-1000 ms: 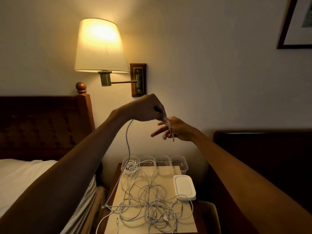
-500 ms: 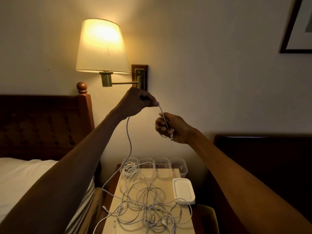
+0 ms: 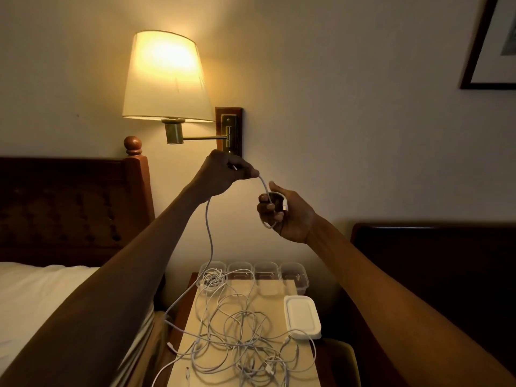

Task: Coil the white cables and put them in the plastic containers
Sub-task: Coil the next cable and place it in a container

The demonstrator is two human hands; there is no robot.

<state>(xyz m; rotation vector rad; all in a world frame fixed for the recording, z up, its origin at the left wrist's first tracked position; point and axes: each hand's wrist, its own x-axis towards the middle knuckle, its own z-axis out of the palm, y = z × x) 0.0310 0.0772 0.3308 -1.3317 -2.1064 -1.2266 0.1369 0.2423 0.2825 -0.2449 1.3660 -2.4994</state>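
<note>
Cable (image 3: 208, 236) end hidden inside closed left hand (image 3: 223, 173).

Loose white cables (image 3: 240, 339) are sprawling across the desk (image 3: 303, 367) from its left edge toward the front, blocking most of it. A stack of lids (image 3: 302, 319) is sitting at the right edge. Four plastic containers (image 3: 294, 276) are lining the back edge, open from above.

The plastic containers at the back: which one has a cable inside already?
The leftmost container, nearest the bed; it holds a white cable, while the other three look empty.
</note>
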